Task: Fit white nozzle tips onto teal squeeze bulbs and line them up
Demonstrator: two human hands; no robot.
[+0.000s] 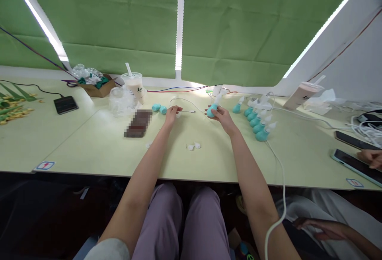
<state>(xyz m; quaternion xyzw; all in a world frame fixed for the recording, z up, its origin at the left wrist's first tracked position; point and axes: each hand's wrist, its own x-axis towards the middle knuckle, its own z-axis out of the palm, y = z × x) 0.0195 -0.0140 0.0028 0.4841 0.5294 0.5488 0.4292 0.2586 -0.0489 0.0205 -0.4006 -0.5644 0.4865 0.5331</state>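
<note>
My right hand (223,118) is closed around a teal bulb syringe (212,111), its translucent tip tilted up and to the right. My left hand (171,116) has its fingers pinched near the table; a bit of something whitish shows by the fingertips, too small to name. Just left of that hand lie two teal bulbs (162,110) with no tips showing. A thin white cable (188,111) ends between my hands. Small translucent tips (191,147) lie nearer the table's front edge. To the right, several tipped bulb syringes (262,134) stand in a row.
Left of my hands are a pixelated flat object (139,124), a drink cup (134,86), a plastic bag (121,100) and a cardboard box (97,88). At right lie another cup (301,94), phones (358,164) and cables. Another person's hand (371,158) touches a phone.
</note>
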